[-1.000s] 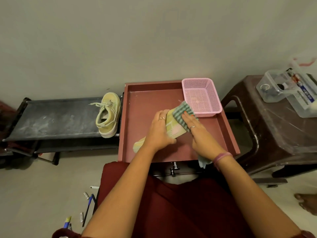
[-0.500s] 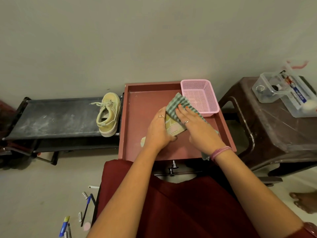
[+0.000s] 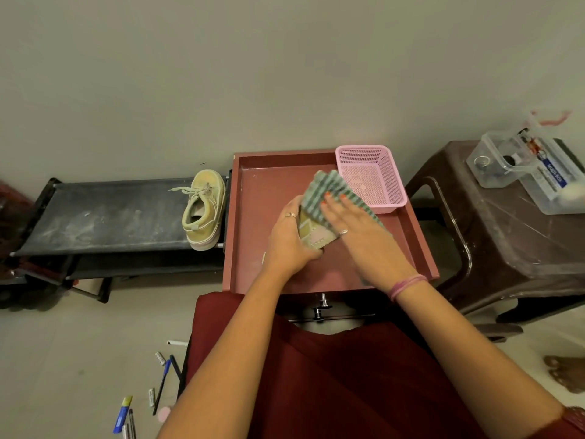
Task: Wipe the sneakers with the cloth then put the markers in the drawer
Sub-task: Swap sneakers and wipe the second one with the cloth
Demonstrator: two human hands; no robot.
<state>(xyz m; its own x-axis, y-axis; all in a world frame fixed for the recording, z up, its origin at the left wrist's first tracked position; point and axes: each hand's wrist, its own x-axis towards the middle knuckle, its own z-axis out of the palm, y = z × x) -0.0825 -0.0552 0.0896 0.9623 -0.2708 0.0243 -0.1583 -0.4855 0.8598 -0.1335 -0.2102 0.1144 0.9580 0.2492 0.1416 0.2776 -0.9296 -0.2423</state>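
Fingers (image 3: 332, 205) of my right hand (image 3: 361, 236) press the cloth (image 3: 329, 188) flat over the sneaker (image 3: 313, 236) my left hand (image 3: 289, 239) grips mid-tray (image 3: 253, 191); wiping is underway, the markers (image 3: 122, 416) wait.

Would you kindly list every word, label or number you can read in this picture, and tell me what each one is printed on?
"MULTI BOX" (likely; small and slanted): on the blue label of the clear plastic box on the brown stool.
The finer print beside that label is too small to read.
The sneaker on the rack, the sneaker being wiped, the cloth and the pink basket show no readable text.
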